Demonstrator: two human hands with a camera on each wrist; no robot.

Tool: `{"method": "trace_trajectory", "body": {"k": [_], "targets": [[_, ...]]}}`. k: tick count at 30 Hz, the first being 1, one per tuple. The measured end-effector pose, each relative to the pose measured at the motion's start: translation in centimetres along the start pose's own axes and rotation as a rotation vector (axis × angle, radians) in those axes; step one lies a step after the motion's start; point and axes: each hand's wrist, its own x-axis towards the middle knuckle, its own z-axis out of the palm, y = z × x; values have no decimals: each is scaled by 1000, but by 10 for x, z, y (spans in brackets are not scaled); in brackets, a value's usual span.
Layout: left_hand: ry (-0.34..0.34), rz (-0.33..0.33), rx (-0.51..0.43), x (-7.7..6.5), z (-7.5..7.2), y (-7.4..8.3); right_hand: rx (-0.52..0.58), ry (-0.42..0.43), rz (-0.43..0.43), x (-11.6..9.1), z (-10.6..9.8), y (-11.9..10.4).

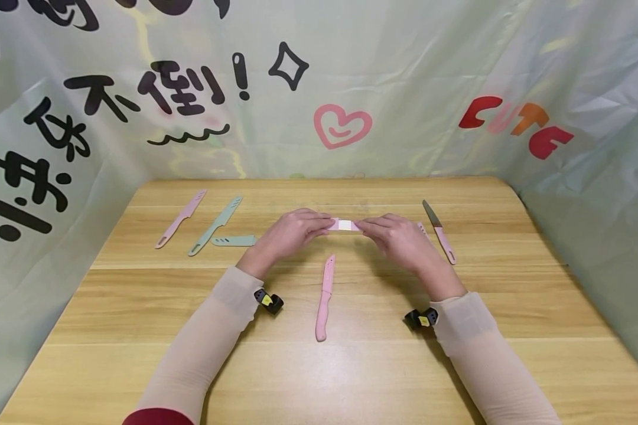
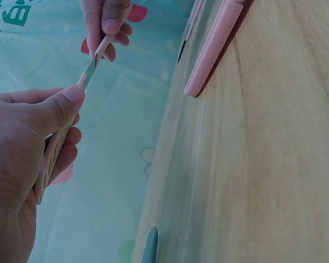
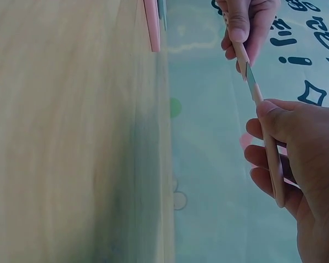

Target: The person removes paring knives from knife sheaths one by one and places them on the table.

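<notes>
My left hand (image 1: 296,229) grips a pale pink slotted blade sheath (image 2: 53,150). With my right hand (image 1: 399,239) I hold the pink handle (image 3: 271,156) of a small knife, thumb along it. Between the hands, a short stretch of bare blade (image 3: 250,78) shows; its front part is hidden inside the sheath. Both hands are raised above the far half of the table, knife and sheath in one line. Nearer me lies a pink sheathed knife (image 1: 324,298), between my forearms.
At the left lie a lilac sheathed knife (image 1: 182,218) and a green one (image 1: 215,226). A green slotted piece (image 1: 234,241) is partly behind my left hand. A bare pink-handled knife (image 1: 440,231) lies right, with a pink slotted piece (image 1: 423,230) beside it. Printed curtain (image 1: 404,118) borders the wooden table (image 1: 361,378).
</notes>
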Motion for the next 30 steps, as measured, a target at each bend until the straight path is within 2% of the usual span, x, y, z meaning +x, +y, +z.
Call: {"method": "trace_trajectory", "body": {"k": [11, 30], "targets": [[-11, -28, 2, 0, -3, -1, 3, -1, -3, 0, -1, 1], [9, -23, 5, -2, -4, -4, -16, 43, -5, -2, -2, 3]]}}
